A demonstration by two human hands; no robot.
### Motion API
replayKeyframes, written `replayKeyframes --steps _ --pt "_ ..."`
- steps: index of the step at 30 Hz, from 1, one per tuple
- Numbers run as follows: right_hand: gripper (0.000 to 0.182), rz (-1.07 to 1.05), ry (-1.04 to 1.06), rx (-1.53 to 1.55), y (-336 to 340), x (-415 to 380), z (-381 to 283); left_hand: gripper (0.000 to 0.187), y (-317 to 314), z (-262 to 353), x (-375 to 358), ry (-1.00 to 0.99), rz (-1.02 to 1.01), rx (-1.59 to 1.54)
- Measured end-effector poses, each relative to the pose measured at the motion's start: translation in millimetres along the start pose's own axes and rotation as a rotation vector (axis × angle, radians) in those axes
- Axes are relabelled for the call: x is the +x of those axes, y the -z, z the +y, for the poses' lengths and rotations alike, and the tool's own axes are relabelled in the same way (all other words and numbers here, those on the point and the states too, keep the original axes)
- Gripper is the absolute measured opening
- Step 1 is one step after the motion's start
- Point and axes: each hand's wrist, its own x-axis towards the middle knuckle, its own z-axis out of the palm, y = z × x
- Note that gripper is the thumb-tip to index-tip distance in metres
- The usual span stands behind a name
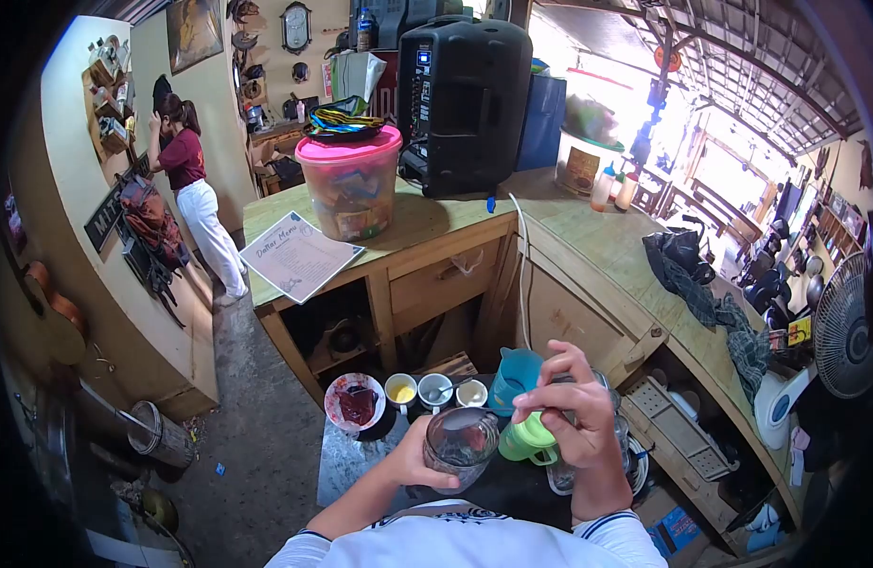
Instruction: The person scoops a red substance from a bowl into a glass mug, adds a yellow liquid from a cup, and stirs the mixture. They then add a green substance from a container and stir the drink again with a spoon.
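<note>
My left hand (415,456) is wrapped round a clear drinking glass (462,445), tilted a little, its mouth facing up. Beside it my right hand (578,412) is raised, thumb and finger pinching the thin handle of what looks like a spoon (505,411) near the rim of the glass. Just under the right hand stands a green-lidded pitcher (528,438), and behind that a blue plastic jug (515,374). To the left are several white cups, one with yellow contents (400,390) and one with a spoon in it (435,392). A bowl with something dark red (358,405) stands farthest left.
The wooden counter (436,227) bends round the work spot, bearing a pink-lidded tub (349,180), a menu sheet (301,256), a black speaker (467,109) and squeeze bottles (603,186). A fan (843,324) stands at right. Another person (185,180) stands at far left.
</note>
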Motion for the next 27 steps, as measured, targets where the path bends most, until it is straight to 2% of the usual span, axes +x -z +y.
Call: replayKeyframes --steps 1,3,4,5,8,11,15,16,17,19,20,21,22,23,25,27 --pt "0.032 -0.002 0.0 0.002 -4 4 -1 0.075 -1 -5 -1 0.0 0.003 0.0" --pt "0.031 -0.226 -0.037 0.0 -19 16 -5 0.076 -4 -11 1 -0.015 -0.041 -0.224" --pt "0.035 -0.276 -0.051 0.028 -29 13 1 0.076 -3 -11 1 -0.018 -0.042 -0.222" --pt "0.035 -0.274 -0.049 0.027 -26 15 2 0.077 -2 -12 0 -0.01 -0.073 -0.22" --pt "0.041 -0.059 0.002 0.115 -2 18 2 0.078 1 -11 -1 0.036 -0.14 -0.241" --pt "0.042 -0.18 0.061 0.076 -16 24 0 0.079 2 -12 -3 0.084 -0.18 -0.272" --pt "0.038 -0.255 0.028 0.075 -22 27 -6 0.076 4 -14 -5 0.033 -0.234 -0.36" --pt "0.033 -0.118 0.078 0.095 -13 26 -4 0.079 4 -9 -3 0.043 -0.258 -0.337" --pt "0.033 -0.12 0.077 0.095 -9 24 -2 0.081 4 -7 -3 0.052 -0.28 -0.314" --pt "0.035 0.073 0.16 0.112 -6 19 0 0.086 6 -10 -4 0.044 -0.294 -0.327" --pt "0.031 -0.019 0.1 0.134 -13 20 -2 0.086 4 -8 -5 0.052 -0.264 -0.416" --pt "0.031 -0.019 0.103 0.133 -21 20 -2 0.087 4 -9 -6 0.059 -0.235 -0.504" --pt "0.027 -0.107 0.076 0.098 -28 19 -3 0.094 12 -20 -6 -0.021 -0.281 -0.527" --pt "0.024 -0.194 0.047 0.065 -32 18 -3 0.094 15 -22 -9 -0.021 -0.281 -0.526" --pt "0.02 -0.111 0.102 -0.024 -16 15 -4 0.094 20 -21 -12 0.036 -0.243 -0.351" --pt "0.032 0.137 0.173 -0.002 -2 11 -10 0.092 22 -20 -6 0.0 -0.308 -0.317"
